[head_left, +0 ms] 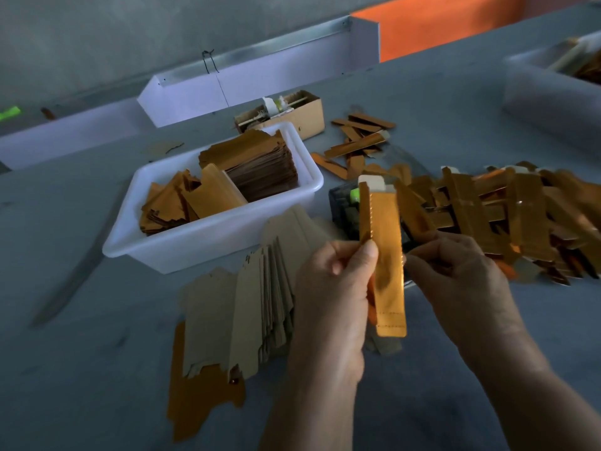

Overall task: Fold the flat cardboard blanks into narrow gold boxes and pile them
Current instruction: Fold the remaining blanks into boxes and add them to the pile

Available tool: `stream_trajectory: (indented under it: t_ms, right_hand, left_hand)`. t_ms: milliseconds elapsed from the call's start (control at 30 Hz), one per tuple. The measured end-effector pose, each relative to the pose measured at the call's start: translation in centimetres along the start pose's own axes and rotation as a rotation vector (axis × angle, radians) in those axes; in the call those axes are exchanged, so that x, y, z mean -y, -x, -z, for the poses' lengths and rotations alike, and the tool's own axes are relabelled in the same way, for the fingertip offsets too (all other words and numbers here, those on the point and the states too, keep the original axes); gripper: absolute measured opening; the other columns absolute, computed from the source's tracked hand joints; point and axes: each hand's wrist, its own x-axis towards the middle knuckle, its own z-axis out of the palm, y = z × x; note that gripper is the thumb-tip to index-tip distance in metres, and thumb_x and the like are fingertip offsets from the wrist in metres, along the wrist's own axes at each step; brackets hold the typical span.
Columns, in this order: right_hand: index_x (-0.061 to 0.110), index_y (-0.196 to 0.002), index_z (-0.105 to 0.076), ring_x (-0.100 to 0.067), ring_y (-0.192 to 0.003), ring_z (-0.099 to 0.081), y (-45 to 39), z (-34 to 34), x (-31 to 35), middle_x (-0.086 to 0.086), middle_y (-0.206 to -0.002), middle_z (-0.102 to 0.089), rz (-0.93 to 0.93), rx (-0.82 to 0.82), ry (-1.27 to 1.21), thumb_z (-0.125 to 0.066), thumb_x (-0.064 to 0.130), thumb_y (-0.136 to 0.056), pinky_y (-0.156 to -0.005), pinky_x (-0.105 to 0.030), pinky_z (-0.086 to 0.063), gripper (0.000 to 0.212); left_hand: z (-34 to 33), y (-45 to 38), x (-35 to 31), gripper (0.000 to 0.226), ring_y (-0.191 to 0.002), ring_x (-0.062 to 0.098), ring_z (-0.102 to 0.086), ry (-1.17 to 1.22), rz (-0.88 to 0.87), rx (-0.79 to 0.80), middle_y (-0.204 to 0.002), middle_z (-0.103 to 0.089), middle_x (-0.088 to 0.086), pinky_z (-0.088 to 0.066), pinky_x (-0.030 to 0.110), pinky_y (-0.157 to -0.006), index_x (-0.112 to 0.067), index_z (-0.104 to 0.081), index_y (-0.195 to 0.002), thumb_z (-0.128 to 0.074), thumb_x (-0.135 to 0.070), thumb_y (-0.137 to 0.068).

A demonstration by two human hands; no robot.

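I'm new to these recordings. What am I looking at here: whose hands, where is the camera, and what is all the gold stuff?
No machine here: one camera worn on a person's head looks down at their bare hands. The left hand and right hand hold a narrow gold cardboard box, half folded, upright between them. On the grey table lie a fanned stack of flat brown cardboard blanks, a white plastic tub holding more gold blanks, and, to the right, a loose pile of finished gold boxes.

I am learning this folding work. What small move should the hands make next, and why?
Probably tuck in the white end flap: the gold box, gripped by the left hand and touched by the right hand, looks folded but open on top. Then add it to the pile.
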Motion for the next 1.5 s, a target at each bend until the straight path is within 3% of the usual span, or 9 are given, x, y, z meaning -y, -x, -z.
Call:
stream_trajectory:
  t_ms: [267, 533, 667, 767, 900, 1100, 1200, 1300, 1500]
  right_hand:
    - [0.019, -0.09, -0.069, -0.015, -0.103, -0.054, 0.1, -0.4, -0.6, 0.005, -0.115, -0.055, 0.022, -0.051, 0.042, -0.064, 0.021, -0.087, -0.083, -0.032, -0.048, 0.007]
    - [0.01, -0.078, -0.068, -0.002, -0.076, -0.048, -0.5, -0.1, -0.6, 0.01, -0.098, -0.053, 0.117, -0.08, 0.211, -0.068, 0.015, -0.083, -0.057, -0.004, -0.035, 0.007]
    - [0.024, -0.078, -0.061, -0.008, -0.077, -0.057, -0.1, 1.0, -0.8, 0.004, -0.091, -0.063, 0.052, -0.062, 0.019, -0.062, 0.016, -0.086, -0.065, -0.021, -0.045, 0.012]
    - [0.029, -0.081, -0.06, -0.015, -0.078, -0.06, 0.6, 2.3, -0.3, 0.004, -0.082, -0.063, 0.006, -0.028, -0.123, -0.056, 0.029, -0.082, -0.068, -0.036, -0.051, 0.004]
    - [0.026, -0.077, -0.065, -0.005, -0.074, -0.063, 1.3, 4.0, 0.8, 0.007, -0.081, -0.066, -0.009, 0.124, -0.369, -0.061, 0.028, -0.068, -0.061, -0.023, -0.049, 0.01]
    - [0.035, -0.079, -0.071, -0.001, -0.067, -0.062, 1.7, 4.4, 2.2, 0.014, -0.074, -0.068, 0.14, 0.347, -0.385, -0.055, 0.028, -0.062, -0.054, -0.01, -0.048, 0.025]
    - [0.034, -0.081, -0.072, -0.003, -0.07, -0.062, 1.8, 4.2, 2.6, 0.011, -0.079, -0.07, 0.175, 0.379, -0.375, -0.055, 0.03, -0.062, -0.056, -0.011, -0.049, 0.026]
    - [0.035, -0.085, -0.074, -0.005, -0.073, -0.063, 2.0, 4.0, 2.8, 0.008, -0.084, -0.071, 0.21, 0.379, -0.344, -0.057, 0.031, -0.064, -0.058, -0.011, -0.049, 0.027]
    - [0.047, -0.101, -0.049, -0.007, -0.073, -0.067, 2.1, 3.7, 3.4, 0.01, -0.082, -0.071, 0.185, 0.31, -0.179, -0.056, 0.05, -0.055, -0.062, -0.027, -0.05, 0.047]
  left_hand:
    - [-1.5, -1.5, -0.2, 0.009, -0.075, 0.018, -0.073, 0.009, 0.099, 0.123, -0.086, -0.075, 0.011, -0.056, 0.021, -0.058, -0.007, -0.062, -0.096, -0.059, -0.015, -0.093]
    - [-1.6, -2.2, 0.0, 0.008, -0.066, 0.005, -0.069, -0.148, 0.111, 0.043, -0.081, -0.073, 0.0, -0.056, 0.02, -0.058, -0.014, -0.067, -0.087, -0.066, -0.022, -0.089]
    - [-1.5, -2.1, 0.0, 0.007, -0.083, 0.016, -0.069, -0.177, 0.112, 0.035, -0.089, -0.073, 0.003, -0.056, 0.032, -0.072, -0.017, -0.066, -0.083, -0.067, -0.023, -0.088]
    - [-1.4, -1.8, 0.0, 0.008, -0.076, 0.013, -0.067, -0.201, 0.1, 0.052, -0.087, -0.072, 0.003, -0.055, 0.03, -0.066, -0.019, -0.066, -0.08, -0.067, -0.022, -0.087]
    - [-0.7, -0.8, 0.0, 0.008, -0.067, 0.013, -0.063, -0.253, 0.056, 0.07, -0.081, -0.071, 0.008, -0.05, 0.024, -0.059, -0.017, -0.069, -0.08, -0.066, -0.02, -0.087]
    - [0.4, 0.9, -0.9, 0.008, -0.085, 0.036, -0.067, -0.245, 0.015, 0.121, -0.085, -0.071, 0.015, -0.056, 0.05, -0.076, -0.015, -0.07, -0.083, -0.065, -0.018, -0.087]
    - [0.6, 1.3, -0.8, 0.007, -0.077, 0.03, -0.069, -0.214, -0.001, 0.131, -0.08, -0.072, 0.01, -0.057, 0.044, -0.07, -0.014, -0.071, -0.081, -0.067, -0.018, -0.086]
    - [0.6, 1.4, -0.8, 0.007, -0.061, 0.014, -0.069, -0.158, 0.014, 0.12, -0.073, -0.073, 0.006, -0.054, 0.022, -0.051, -0.01, -0.07, -0.086, -0.068, -0.016, -0.085]
    - [0.8, 1.6, -0.6, 0.004, -0.074, 0.02, -0.073, -0.103, 0.007, 0.135, -0.078, -0.074, 0.009, -0.06, 0.032, -0.067, -0.009, -0.07, -0.081, -0.069, -0.01, -0.084]
